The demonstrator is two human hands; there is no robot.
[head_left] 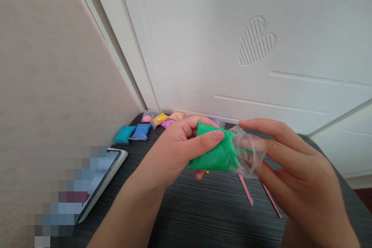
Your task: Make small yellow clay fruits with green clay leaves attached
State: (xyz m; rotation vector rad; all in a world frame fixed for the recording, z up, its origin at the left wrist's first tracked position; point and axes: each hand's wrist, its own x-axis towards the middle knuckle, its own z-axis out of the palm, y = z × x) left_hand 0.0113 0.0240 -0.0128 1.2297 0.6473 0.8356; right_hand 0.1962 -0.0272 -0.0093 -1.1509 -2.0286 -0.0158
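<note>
My left hand (pixel 177 151) is closed round a green lump of clay (pixel 215 155) that sits in a clear plastic bag (pixel 250 155), thumb pressed on top of it. My right hand (pixel 293 166) pinches the open, empty end of that bag with its fingers pressed together. Both hands hover above a dark striped table (pixel 203 217).
Several small bags of coloured clay lie at the table's far edge: teal (pixel 124 134), blue (pixel 140 131), yellow (pixel 160 118), pink (pixel 147 118), orange (pixel 176 116). A tablet (pixel 101 180) lies at the left. Two pink sticks (pixel 245 190) lie under my right hand. White panelled furniture stands behind.
</note>
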